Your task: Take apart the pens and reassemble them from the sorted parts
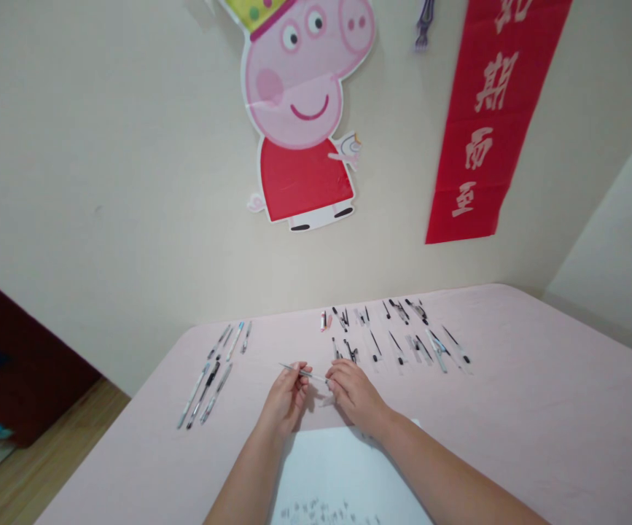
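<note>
Pen (318, 378) — we hold it at 2 spots, our left hand (287, 397) and right hand (356, 391) both pinched on it — beyond the paper (342, 463).

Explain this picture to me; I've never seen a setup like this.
There's no machine here: a person works bare-handed, and one camera on their head looks forward and down, so you see roughly what they see. The left hand and right hand hold a thin pen-like piece between them, above a pink-covered table. Left of the hands lie slim pens; beyond and to the right are rows of what look like loose pen parts, too small to name individually. A white sheet with dark marks lies nearest the camera. On the wall hang a cartoon pig cutout and a red banner.
</note>
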A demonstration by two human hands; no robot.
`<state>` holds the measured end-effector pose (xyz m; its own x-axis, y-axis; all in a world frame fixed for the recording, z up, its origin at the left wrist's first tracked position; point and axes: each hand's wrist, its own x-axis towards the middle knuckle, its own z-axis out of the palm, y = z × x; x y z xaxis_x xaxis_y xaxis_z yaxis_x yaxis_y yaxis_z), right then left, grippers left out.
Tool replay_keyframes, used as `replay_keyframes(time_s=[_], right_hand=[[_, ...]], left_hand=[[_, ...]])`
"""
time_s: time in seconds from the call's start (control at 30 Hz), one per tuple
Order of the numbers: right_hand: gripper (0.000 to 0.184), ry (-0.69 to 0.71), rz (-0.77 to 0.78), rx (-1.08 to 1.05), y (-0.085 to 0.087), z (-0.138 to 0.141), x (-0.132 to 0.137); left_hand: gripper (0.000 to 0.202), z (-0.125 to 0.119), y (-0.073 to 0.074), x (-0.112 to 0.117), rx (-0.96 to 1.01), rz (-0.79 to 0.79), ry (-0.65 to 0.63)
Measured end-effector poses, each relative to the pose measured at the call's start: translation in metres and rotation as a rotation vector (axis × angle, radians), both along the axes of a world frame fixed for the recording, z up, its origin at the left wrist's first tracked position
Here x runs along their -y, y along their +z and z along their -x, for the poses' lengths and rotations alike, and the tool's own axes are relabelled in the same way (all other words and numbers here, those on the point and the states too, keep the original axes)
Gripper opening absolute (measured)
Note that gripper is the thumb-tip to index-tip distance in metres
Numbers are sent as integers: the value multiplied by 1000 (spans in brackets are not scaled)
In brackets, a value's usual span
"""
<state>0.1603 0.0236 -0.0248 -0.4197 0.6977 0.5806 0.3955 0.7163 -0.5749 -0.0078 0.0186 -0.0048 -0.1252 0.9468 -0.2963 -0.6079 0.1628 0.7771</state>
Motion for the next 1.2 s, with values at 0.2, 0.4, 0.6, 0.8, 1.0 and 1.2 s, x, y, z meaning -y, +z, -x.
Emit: replay_keyframes(time_s=[0.2, 0.4, 0.6, 0.8, 1.0, 1.2], right_hand=[[18, -2, 28, -18, 0, -1, -1], [17, -16, 29, -40, -1, 0, -2], [15, -44, 27, -49, 1, 0, 0], [7, -41, 47, -34, -3, -1, -1], [25, -35, 60, 8, -3, -1, -2], [14, -70, 58, -49, -2, 0, -1]], left_hand=[[12, 2, -2, 1, 38, 39, -75], [13, 4, -5, -1, 32, 29, -73], [14, 3, -8, -3, 12, 24, -35], [13, 3, -9, -4, 7, 28, -25], [14, 2, -9, -3, 1, 32, -46], [12, 1, -8, -2, -3, 33, -47]])
